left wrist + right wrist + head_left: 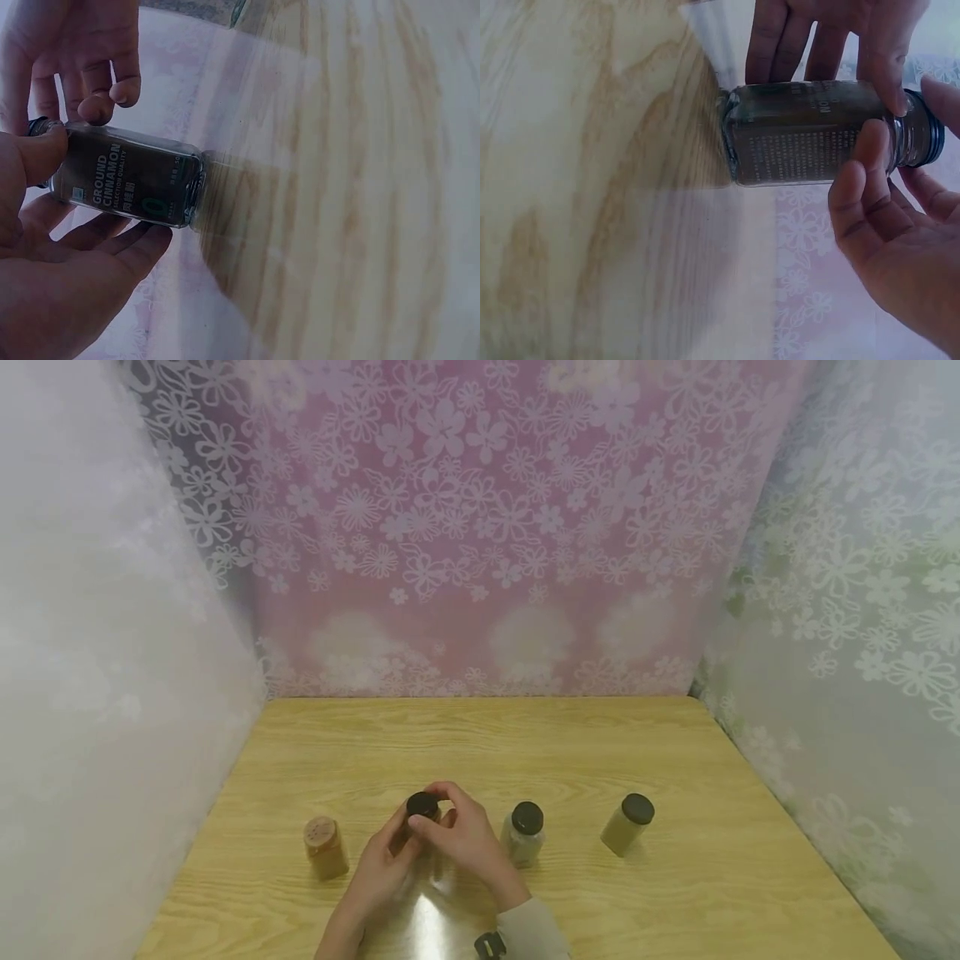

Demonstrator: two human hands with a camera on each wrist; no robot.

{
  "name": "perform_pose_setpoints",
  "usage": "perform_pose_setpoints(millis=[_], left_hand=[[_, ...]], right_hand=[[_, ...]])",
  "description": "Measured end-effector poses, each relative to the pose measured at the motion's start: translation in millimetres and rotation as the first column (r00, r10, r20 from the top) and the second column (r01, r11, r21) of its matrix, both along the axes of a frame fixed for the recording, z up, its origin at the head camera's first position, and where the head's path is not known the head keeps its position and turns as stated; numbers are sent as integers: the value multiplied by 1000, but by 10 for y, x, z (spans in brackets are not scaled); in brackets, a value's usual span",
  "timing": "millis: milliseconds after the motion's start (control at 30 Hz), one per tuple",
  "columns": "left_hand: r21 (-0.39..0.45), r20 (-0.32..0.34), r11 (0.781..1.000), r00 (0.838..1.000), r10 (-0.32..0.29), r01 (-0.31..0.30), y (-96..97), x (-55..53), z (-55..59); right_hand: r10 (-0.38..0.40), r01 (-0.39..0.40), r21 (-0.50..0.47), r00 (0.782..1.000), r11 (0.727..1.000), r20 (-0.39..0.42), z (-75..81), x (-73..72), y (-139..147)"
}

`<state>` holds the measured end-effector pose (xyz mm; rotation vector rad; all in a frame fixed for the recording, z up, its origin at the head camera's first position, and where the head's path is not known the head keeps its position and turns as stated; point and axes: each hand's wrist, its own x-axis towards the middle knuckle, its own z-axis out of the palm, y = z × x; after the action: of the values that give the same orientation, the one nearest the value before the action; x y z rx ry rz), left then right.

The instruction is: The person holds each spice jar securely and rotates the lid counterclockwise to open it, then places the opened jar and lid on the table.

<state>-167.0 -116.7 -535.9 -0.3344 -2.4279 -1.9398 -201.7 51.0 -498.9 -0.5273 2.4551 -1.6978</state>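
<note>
Both hands are on a square glass spice jar with a black lid, whose label reads ground cinnamon. The jar is upright, its base at the table top. My left hand grips the body, with the thumb on one side and the fingers on the other. From the right, my right hand pinches the lid between thumb and forefinger. Its other fingers are bent beside the jar, off the lid. In the right wrist view, small print covers the jar's dark back label.
A jar with a tan, holed top stands left of the hands. Close by the right hand is a black-lidded jar, and another stands farther right. Flowered curtains border the wooden table.
</note>
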Motion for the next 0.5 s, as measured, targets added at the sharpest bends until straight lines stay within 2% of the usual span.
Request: perform_pose_setpoints(millis=[167, 267, 400, 500], left_hand=[[-7, -7, 1000, 1000, 10, -10, 6, -3, 18], [-10, 5, 1000, 1000, 3, -3, -1, 3, 19], [-6, -1, 1000, 1000, -4, 4, -8, 12, 7], [-6, -12, 1000, 1000, 0, 0, -3, 0, -7]], right_hand=[[-17, 17, -31, 1000, 999, 25, -5, 16, 1], [-20, 20, -34, 1000, 999, 8, -15, 19, -5], [-52, 53, 10, 994, 999, -92, -33, 25, -15], [-83, 89, 27, 981, 996, -178, -47, 26, -19]])
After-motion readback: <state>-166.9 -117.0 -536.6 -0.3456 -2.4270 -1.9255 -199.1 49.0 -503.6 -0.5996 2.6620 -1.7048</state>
